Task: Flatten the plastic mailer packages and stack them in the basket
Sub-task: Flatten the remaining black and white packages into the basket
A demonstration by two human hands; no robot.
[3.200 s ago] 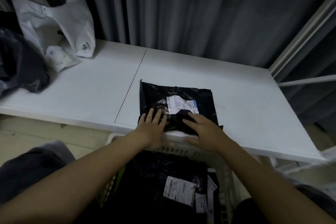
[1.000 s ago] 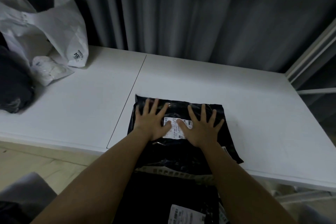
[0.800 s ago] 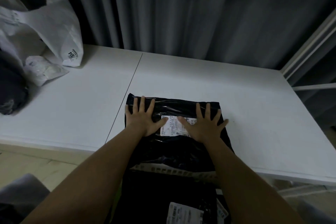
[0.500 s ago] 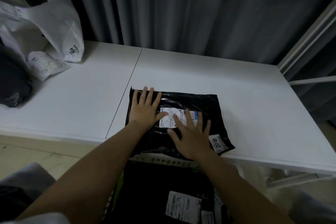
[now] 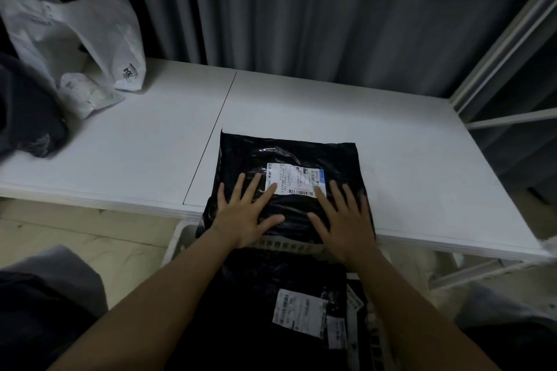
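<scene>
**Palms drawn back to the mailer's near edge**

Both palms sit nearer us than half a second ago, when they lay beside the label. Our left hand (image 5: 245, 214) and right hand (image 5: 343, 220) press flat, fingers spread and straight, gripping nothing, on the black mailer (image 5: 289, 153). We judge this pushes air out. It lies on the white table (image 5: 407, 159), its near edge overhanging the basket (image 5: 180, 238), handy for sliding in. Flattened mailers (image 5: 271, 295) already lie there. White bags (image 5: 90, 39) wait far left.
</scene>
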